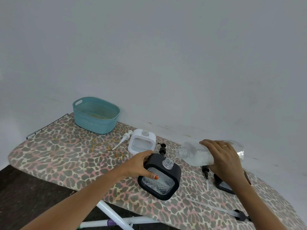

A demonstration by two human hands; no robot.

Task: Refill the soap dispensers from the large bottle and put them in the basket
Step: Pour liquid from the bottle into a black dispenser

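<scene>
Although a long-tubed pump (239, 214) lay nearest, at the front edge of the ironing board (66, 155), the work sat just beyond it. The left hand (141, 165) gripped the black dispenser (162, 183), fingers curled over its top corner and thumb pressed on the clear front, tipping it toward the pour. The right hand (222, 156) was wrapped round the large bottle (194, 154), which lay almost level, its mouth just above and beside the dispenser's open neck, a thin stream crossing between them. Done well, this called for a slow tilt, the mouth held close over that narrow neck and the dispenser steadied, since a faster flow would likely spill onto the cover. Under the right wrist stood a second black dispenser (224, 186), partly hidden, with a short black pump (205, 171) beside it; a dropped elbow could knock either. Farther back stood the white dispenser (142, 144), uncapped, the white pump (123, 138) lying just beside it. Farthest, by the wall, the basket (93, 123) held no dispensers.
</scene>
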